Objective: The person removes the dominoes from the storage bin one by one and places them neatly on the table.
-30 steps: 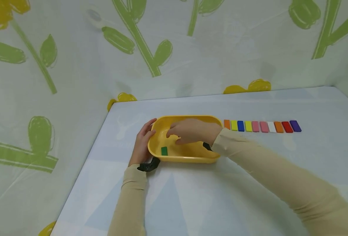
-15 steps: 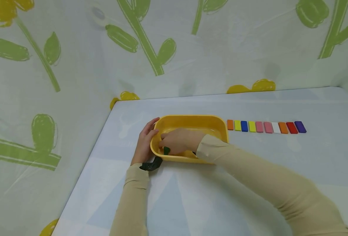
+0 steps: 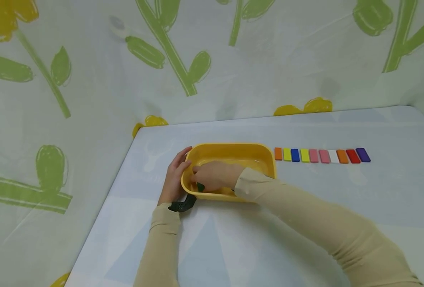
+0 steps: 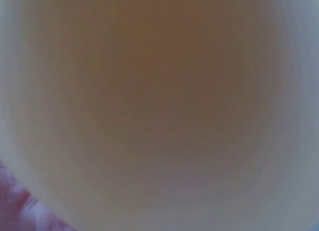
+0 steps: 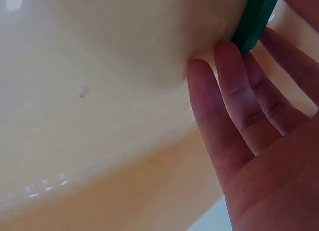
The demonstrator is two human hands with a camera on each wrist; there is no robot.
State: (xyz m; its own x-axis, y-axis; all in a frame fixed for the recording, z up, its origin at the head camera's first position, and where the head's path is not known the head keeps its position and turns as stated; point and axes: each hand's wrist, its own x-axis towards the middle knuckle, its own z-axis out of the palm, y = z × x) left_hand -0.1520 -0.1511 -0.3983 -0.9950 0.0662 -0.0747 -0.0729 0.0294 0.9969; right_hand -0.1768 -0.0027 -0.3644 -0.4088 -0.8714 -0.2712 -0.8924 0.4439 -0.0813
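- Desk (image 3: 305, 223) draped in pale cloth, carrying everything.
- Yellow tub (image 3: 233, 150) near the desk's left edge, braced so it stays put.
- Row of coloured blocks (image 3: 321, 155) lined up flat just right of the tub.
- Left hand (image 3: 174, 179) flat against the tub's left wall, fingers straight, steadying.
- Right hand (image 3: 213, 175) reaching inside the tub, fingertips (image 5: 227, 54) pinching the green block.
- Green block (image 5: 255, 19) tilted on edge at the tub's near-left inner corner, easing the lift.

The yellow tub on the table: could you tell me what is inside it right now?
Inside the yellow tub are the right hand and a green block that its fingertips touch. The hand covers most of the floor, so anything beneath it cannot be seen.
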